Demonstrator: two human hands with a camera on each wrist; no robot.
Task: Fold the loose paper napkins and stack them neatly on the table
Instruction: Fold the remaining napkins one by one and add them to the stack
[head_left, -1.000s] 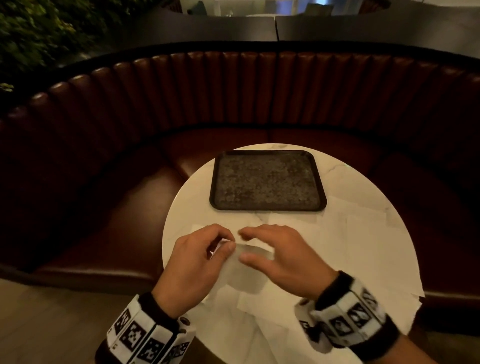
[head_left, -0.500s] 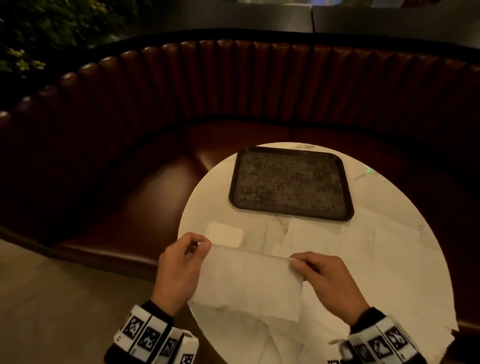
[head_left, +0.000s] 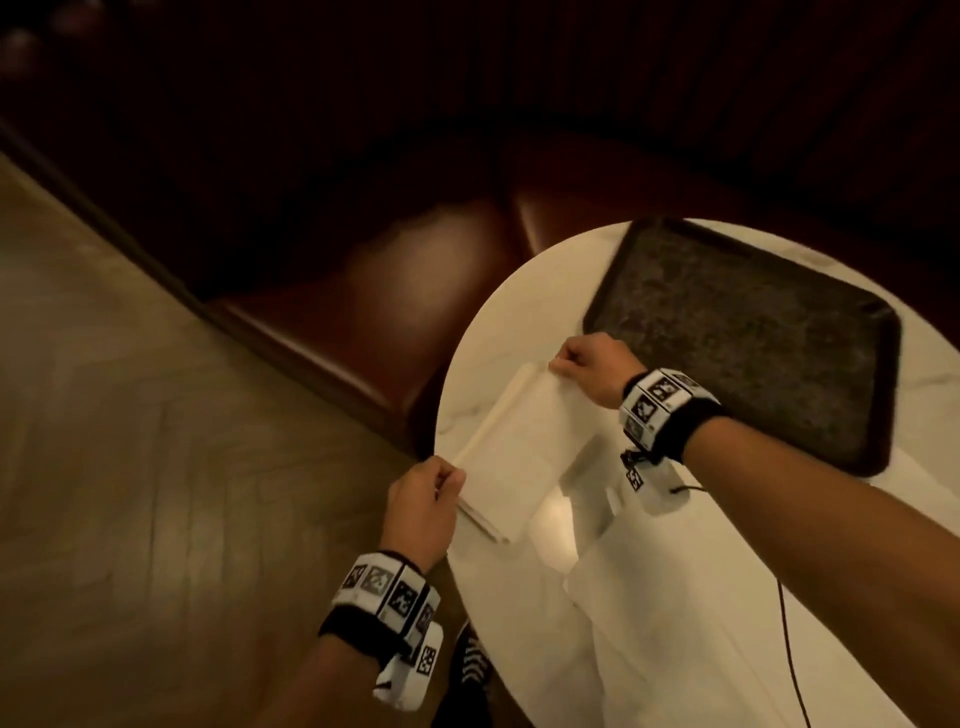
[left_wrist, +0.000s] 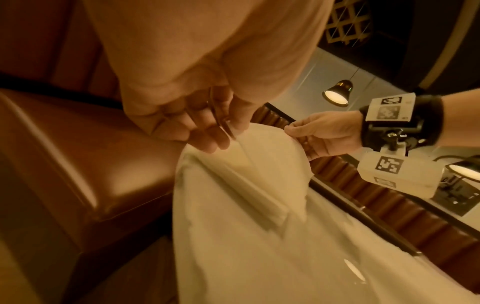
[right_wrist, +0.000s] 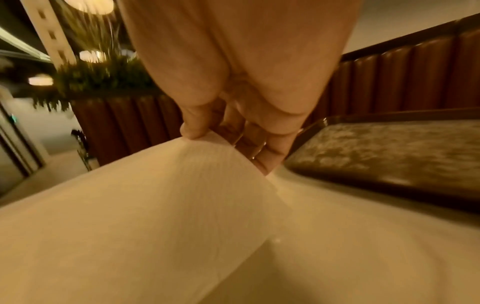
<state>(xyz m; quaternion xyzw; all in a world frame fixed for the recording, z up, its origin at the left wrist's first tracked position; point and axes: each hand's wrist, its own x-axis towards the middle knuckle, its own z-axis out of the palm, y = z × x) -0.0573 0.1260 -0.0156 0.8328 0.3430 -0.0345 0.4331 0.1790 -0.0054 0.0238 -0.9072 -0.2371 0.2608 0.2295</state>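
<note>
A white paper napkin (head_left: 524, 441) is stretched between both hands over the left part of the round white table (head_left: 519, 291). My left hand (head_left: 451, 480) pinches its near corner at the table's edge. My right hand (head_left: 558, 364) pinches the far corner, close to the tray. Layered folded edges (head_left: 485, 525) show under the napkin's near end. In the left wrist view my left hand (left_wrist: 223, 135) and right hand (left_wrist: 298, 131) hold the napkin (left_wrist: 259, 168) by its top edge. The right wrist view shows my right hand (right_wrist: 207, 133) pinching the napkin (right_wrist: 155, 195).
A dark speckled tray (head_left: 753, 338) lies on the table's far side, also seen as the tray (right_wrist: 389, 148) right beside my right hand. Loose unfolded napkins (head_left: 675, 597) cover the table's near right. A brown leather bench (head_left: 337, 312) curves behind; wooden floor (head_left: 130, 467) lies to the left.
Both hands spread the napkin out, then carried it left to the table's left edge, over where a small folded napkin lay. The head view swung left and tilted.
</note>
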